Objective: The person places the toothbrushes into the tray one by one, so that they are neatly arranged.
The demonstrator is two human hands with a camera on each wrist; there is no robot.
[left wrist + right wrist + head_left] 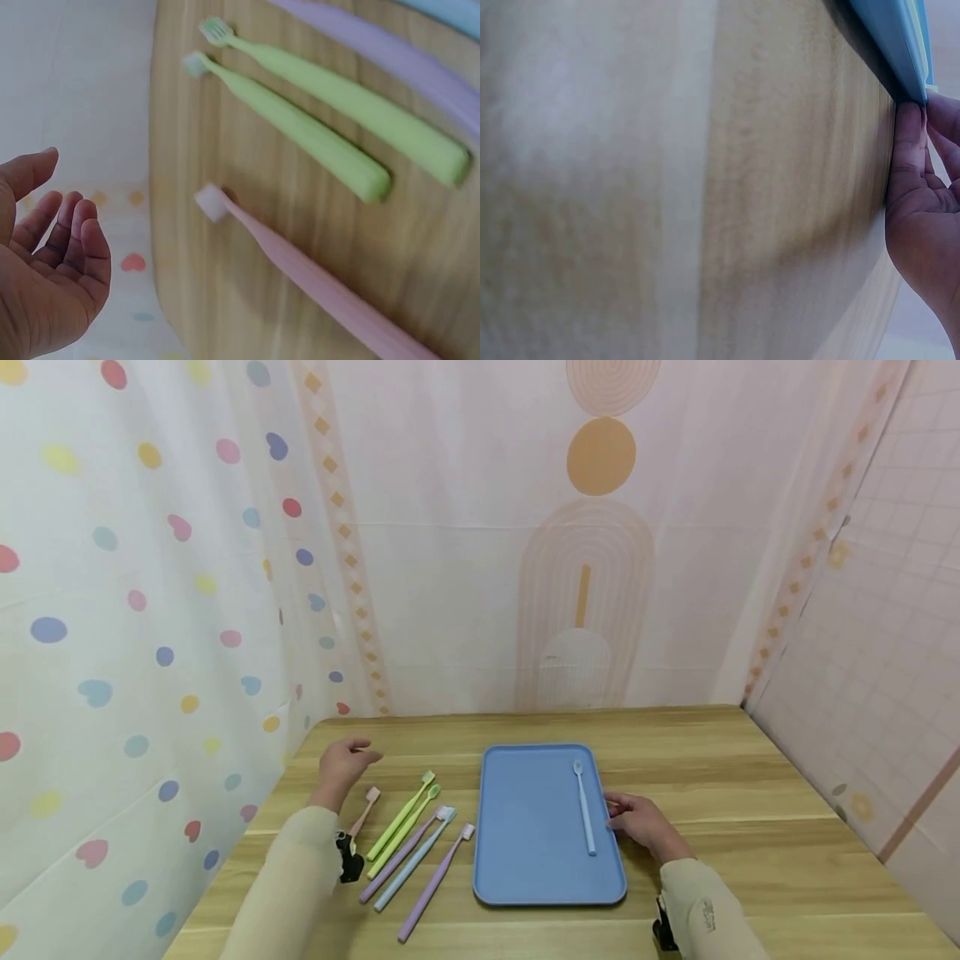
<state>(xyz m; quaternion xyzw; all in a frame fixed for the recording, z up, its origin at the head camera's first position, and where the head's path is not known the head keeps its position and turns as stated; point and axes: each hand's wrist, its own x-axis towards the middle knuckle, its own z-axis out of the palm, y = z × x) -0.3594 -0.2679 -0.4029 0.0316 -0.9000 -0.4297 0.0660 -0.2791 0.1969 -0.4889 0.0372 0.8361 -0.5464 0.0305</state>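
Left hand [345,770]: fingers loosely bent, thumb apart from them, nothing held. It is on the left, just beyond and left of the head of the pink brush [365,810], not touching it; in the head view the sleeve [288,877] covers that brush's near end.

Right hand [643,822]: at the middle of the right side of the tray [525,827], thumb and finger pinching the rim; other fingers partly hidden.

On the tray, toward its right side: white-blue brush [585,810], head far, just left of the right hand, untouched.

Between left hand and tray, on the table [750,860], left to right, all heads to the far right: two green brushes [400,818], a purple brush [401,858], a blue brush [413,862], and a second purple brush [435,887], set nearest the tray.
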